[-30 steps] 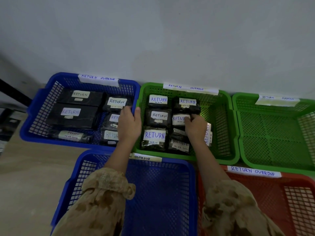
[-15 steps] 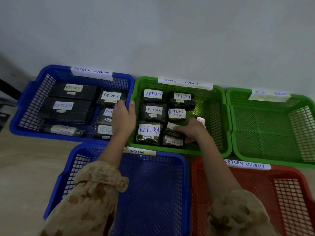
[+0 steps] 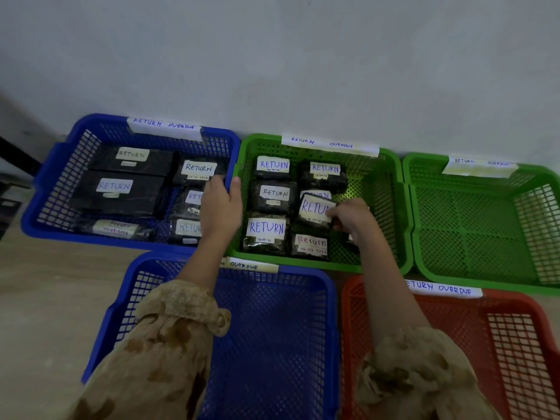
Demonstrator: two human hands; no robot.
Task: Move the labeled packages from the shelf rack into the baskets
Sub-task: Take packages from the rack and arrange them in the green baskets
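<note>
Here the left hand (image 3: pixel 221 204) clamps the shared rims of the blue basket (image 3: pixel 54 183) and middle green basket (image 3: pixel 391 213), likely steadying them, while the right hand (image 3: pixel 353 218) pinches a tilted RETURN-labeled package (image 3: pixel 313 209) inside the green one.

Pale grey wall (image 3: pixel 303 56) across upper half, plain, faintly mottled. Beige floor (image 3: pixel 45 298) along left edge, light wood-grain look. Dark object (image 3: pixel 12 153) at far left edge by wall; identity unclear, partly cropped.
</note>
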